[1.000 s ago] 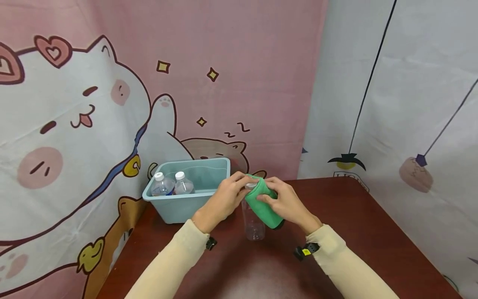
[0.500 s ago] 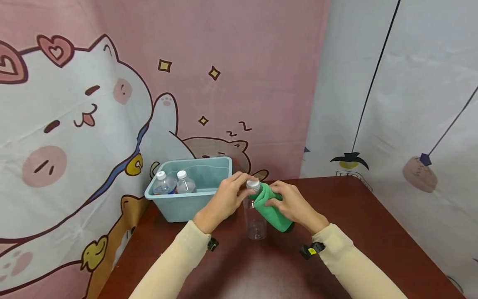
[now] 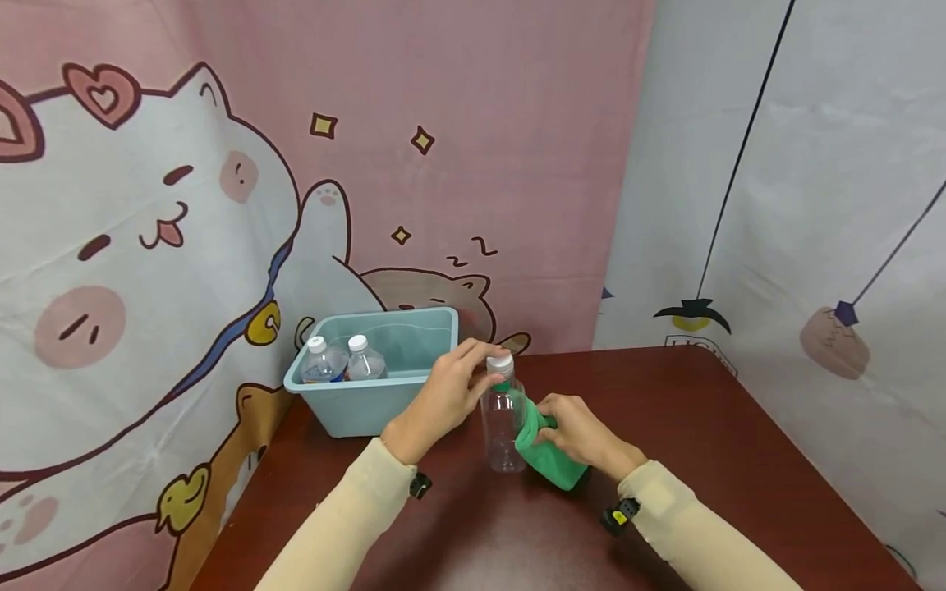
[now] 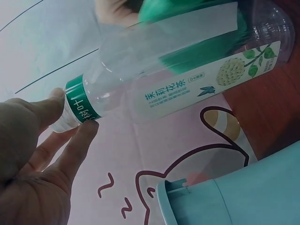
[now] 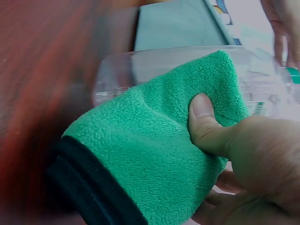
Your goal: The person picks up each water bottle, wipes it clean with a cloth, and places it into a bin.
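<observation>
A clear plastic bottle (image 3: 502, 427) with a white cap and a green neck band stands upright on the table. My left hand (image 3: 447, 390) pinches it at the cap and neck; the left wrist view shows thumb and fingers around the green band (image 4: 80, 97). The bottle's printed label (image 4: 211, 84) faces that camera. In my right hand (image 3: 584, 431) is a folded green cloth (image 3: 554, 464), gripped between thumb and fingers, beside the bottle's right side. The right wrist view shows the cloth (image 5: 154, 140) fuzzy, with a black edge, overlapping the bottle's body.
A light blue bin (image 3: 369, 406) stands left of the bottle at the back of the table. Two capped bottles, one of them a clear bottle (image 3: 365, 361), stand in its left part. The dark red table (image 3: 680, 427) meets patterned curtains behind and at the right.
My right hand and the green cloth have moved from the bottle's neck down and right along its side, uncovering the cap and body. My left hand stays at the bottle's top.
</observation>
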`<move>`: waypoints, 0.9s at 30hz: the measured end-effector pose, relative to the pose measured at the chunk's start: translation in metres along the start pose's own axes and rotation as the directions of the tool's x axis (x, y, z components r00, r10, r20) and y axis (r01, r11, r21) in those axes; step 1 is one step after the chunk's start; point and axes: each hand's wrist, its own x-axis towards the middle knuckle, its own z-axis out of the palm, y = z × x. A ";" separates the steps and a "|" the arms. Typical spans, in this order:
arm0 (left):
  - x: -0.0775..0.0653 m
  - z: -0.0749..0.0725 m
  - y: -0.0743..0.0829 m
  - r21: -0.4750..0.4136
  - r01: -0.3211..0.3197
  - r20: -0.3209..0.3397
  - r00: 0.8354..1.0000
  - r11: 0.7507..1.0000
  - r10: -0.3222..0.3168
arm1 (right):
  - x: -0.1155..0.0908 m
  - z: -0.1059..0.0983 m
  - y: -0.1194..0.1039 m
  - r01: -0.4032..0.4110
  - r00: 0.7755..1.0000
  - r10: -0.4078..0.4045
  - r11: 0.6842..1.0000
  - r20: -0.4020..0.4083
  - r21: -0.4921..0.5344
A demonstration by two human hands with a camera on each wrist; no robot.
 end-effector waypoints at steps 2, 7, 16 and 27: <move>0.000 0.000 0.000 0.005 0.003 0.004 1.000 1.000 -0.003 | -0.002 0.005 0.004 0.000 1.000 0.000 1.000 0.026 0.009; -0.001 0.001 0.001 0.013 0.008 0.011 1.000 1.000 -0.008 | -0.005 0.016 0.013 0.024 0.997 -0.025 1.000 0.069 0.011; 0.001 0.001 0.001 -0.013 0.002 0.011 1.000 1.000 -0.002 | -0.006 0.023 0.023 0.038 0.994 -0.039 0.999 0.104 0.014; -0.004 0.000 0.001 0.005 0.031 0.017 0.999 1.000 -0.031 | -0.003 0.017 0.018 -0.024 0.999 0.020 0.996 0.050 0.086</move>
